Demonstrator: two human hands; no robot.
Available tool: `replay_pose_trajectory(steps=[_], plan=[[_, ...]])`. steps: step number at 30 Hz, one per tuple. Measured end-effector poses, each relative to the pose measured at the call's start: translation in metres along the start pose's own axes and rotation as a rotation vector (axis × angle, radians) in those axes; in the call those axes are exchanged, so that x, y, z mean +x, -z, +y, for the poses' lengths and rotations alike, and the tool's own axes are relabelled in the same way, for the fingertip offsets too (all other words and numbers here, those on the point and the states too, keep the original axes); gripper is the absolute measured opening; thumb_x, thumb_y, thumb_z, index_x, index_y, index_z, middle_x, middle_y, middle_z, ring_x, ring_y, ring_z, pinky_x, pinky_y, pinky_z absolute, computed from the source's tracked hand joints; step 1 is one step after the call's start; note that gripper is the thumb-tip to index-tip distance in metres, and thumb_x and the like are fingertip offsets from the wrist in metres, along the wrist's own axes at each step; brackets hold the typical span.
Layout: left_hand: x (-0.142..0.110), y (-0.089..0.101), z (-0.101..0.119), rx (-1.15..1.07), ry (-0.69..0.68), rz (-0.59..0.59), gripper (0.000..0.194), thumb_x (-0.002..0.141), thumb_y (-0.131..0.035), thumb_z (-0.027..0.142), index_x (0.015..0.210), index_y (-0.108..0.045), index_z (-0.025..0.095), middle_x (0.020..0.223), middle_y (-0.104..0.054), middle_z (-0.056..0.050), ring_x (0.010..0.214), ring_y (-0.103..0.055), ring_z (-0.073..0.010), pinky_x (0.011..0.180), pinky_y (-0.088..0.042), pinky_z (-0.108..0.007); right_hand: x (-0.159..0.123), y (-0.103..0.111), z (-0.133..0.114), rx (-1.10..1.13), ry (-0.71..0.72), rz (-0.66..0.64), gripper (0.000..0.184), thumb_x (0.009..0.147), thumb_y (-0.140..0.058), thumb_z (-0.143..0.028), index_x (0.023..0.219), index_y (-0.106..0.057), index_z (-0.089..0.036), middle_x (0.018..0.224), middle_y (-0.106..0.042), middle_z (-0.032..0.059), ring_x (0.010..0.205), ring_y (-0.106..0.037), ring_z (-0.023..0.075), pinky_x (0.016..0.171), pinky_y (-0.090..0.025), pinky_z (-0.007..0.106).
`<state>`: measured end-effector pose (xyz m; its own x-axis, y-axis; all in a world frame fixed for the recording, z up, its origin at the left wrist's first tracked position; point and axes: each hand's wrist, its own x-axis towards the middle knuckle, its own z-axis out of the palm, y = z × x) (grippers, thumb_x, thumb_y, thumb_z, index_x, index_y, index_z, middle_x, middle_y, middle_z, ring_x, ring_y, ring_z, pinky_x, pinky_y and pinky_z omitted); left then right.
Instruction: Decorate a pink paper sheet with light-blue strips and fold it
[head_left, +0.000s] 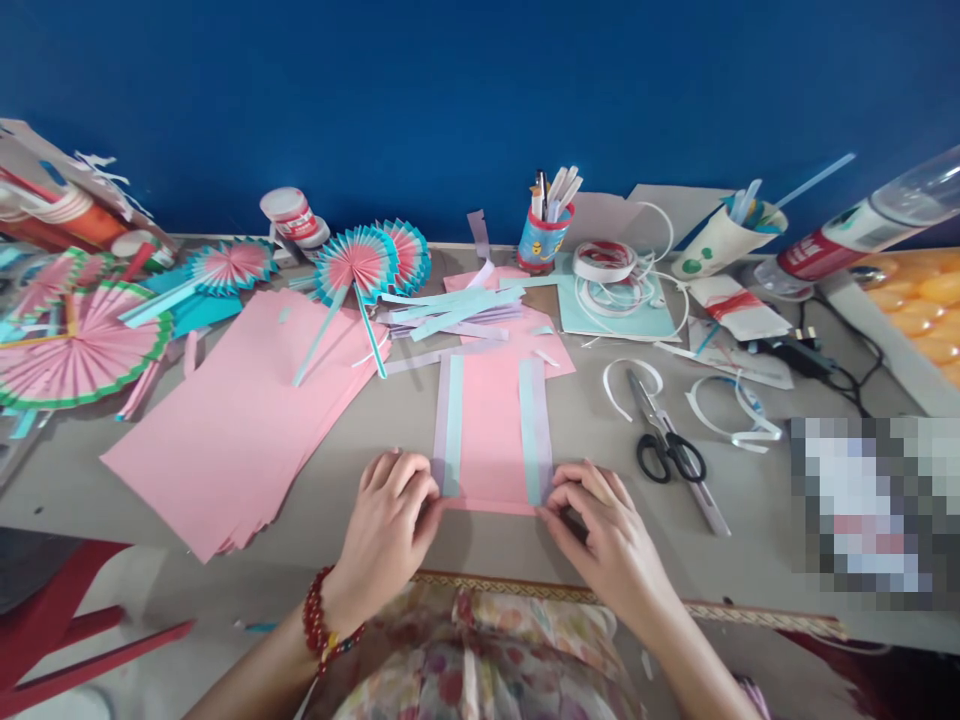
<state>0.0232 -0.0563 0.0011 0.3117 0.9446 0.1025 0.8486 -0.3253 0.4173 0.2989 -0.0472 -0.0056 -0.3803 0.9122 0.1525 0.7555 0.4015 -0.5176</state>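
A pink paper sheet (491,425) with a lilac and a light-blue strip along each long side lies on the grey table (390,410) in front of me. My left hand (390,530), fingers curled, pinches its near left corner. My right hand (607,530), fingers also curled, pinches the near right corner. Both hands rest on the table at the sheet's near edge.
A stack of pink sheets (240,420) lies to the left, with finished paper fans (360,265) and a large fan (75,350) behind it. Black-handled scissors (664,435) and a ruler lie right of the sheet. Tape rolls (604,260), a pen cup (544,235) and loose strips (457,310) stand further back.
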Motion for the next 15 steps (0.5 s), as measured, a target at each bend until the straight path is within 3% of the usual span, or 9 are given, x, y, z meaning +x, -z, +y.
replay_pose_trajectory(steps=[8,15], plan=[[-0.0014,-0.0027,-0.0008,-0.028,0.007,0.015,0.013,0.094,-0.055,0.016,0.082,-0.05,0.021,0.094,-0.055,-0.005,0.09,-0.052,-0.0223,0.09,-0.044,-0.042,0.0008,0.0,-0.0007,-0.022,-0.005,0.012,0.01,0.092,-0.054,-0.021,0.083,-0.054,-0.024,0.097,-0.06,0.0048,0.088,-0.057,0.0219,0.102,-0.042,0.048],[0.0007,-0.0001,0.0012,-0.033,0.021,0.024,0.015,0.091,-0.057,0.015,0.08,-0.051,0.02,0.094,-0.056,-0.004,0.088,-0.053,-0.0216,0.083,-0.045,-0.038,0.0014,-0.001,-0.0015,-0.019,-0.011,0.016,0.011,0.092,-0.054,-0.021,0.081,-0.053,-0.024,0.095,-0.06,0.0048,0.087,-0.057,0.0219,0.1,-0.043,0.048]])
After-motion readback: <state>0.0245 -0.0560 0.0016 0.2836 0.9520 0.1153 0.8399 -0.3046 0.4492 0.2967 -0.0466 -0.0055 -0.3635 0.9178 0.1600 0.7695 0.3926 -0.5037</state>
